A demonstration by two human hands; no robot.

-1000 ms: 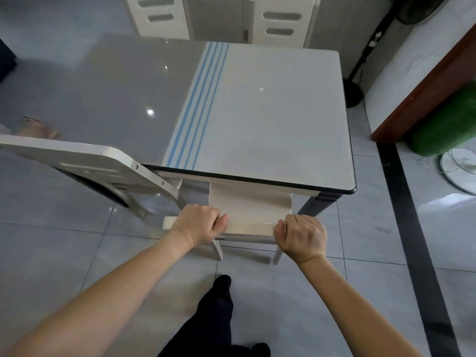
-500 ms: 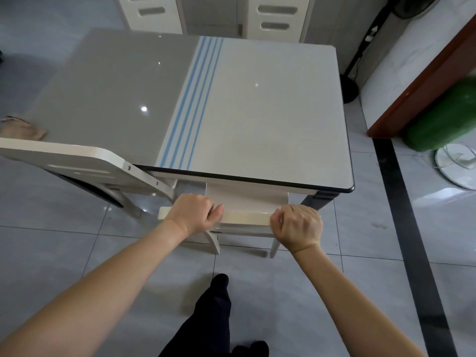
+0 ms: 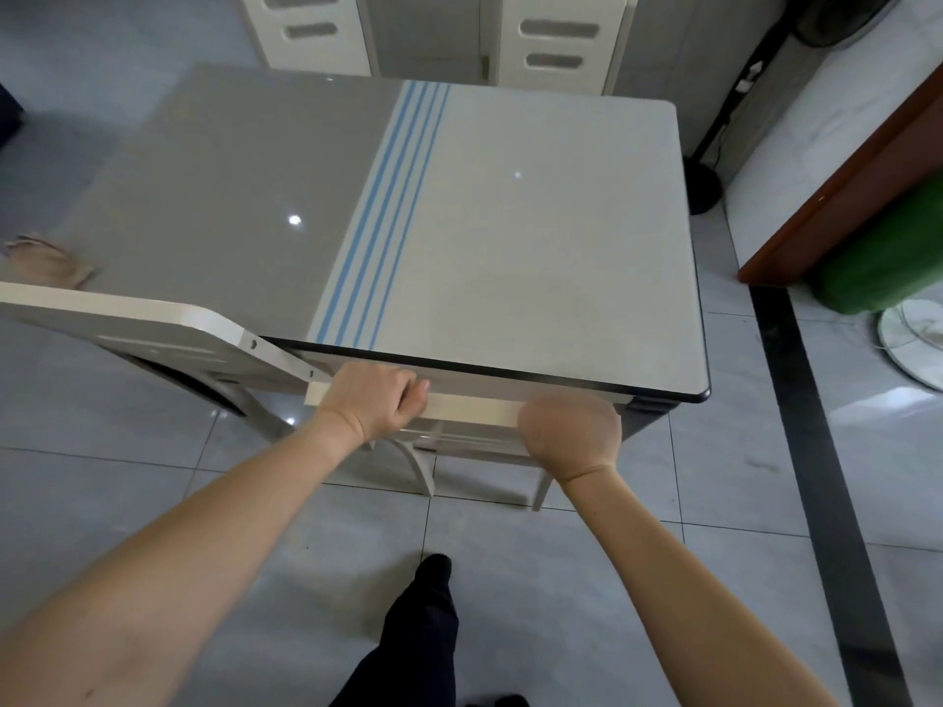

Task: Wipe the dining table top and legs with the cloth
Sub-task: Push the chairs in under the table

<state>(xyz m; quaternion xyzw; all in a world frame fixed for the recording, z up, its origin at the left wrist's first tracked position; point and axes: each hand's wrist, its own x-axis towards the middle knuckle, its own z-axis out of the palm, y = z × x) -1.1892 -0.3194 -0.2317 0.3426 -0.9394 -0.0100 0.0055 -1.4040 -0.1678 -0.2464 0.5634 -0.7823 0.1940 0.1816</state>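
The dining table (image 3: 536, 237) has a glossy grey and cream top with blue stripes and a black rim. A tan cloth (image 3: 43, 261) lies at its far left edge. A cream chair (image 3: 474, 411) stands tucked under the near table edge. My left hand (image 3: 371, 404) grips the left part of its top rail. My right hand (image 3: 570, 430) grips the rail's right part, fingers curled over it. One dark table leg (image 3: 644, 418) shows at the near right corner.
A second cream chair (image 3: 153, 329) leans in at the left. Two more chairs (image 3: 559, 38) stand behind the table. A fan stand (image 3: 703, 181), a green object (image 3: 888, 257) and a wooden edge sit at the right. My dark trouser leg and shoe (image 3: 426, 620) are below on the tiled floor.
The chair has slid forward under the table with both hands on its rail. Its seat, visible earlier, is now hidden beneath the tabletop.
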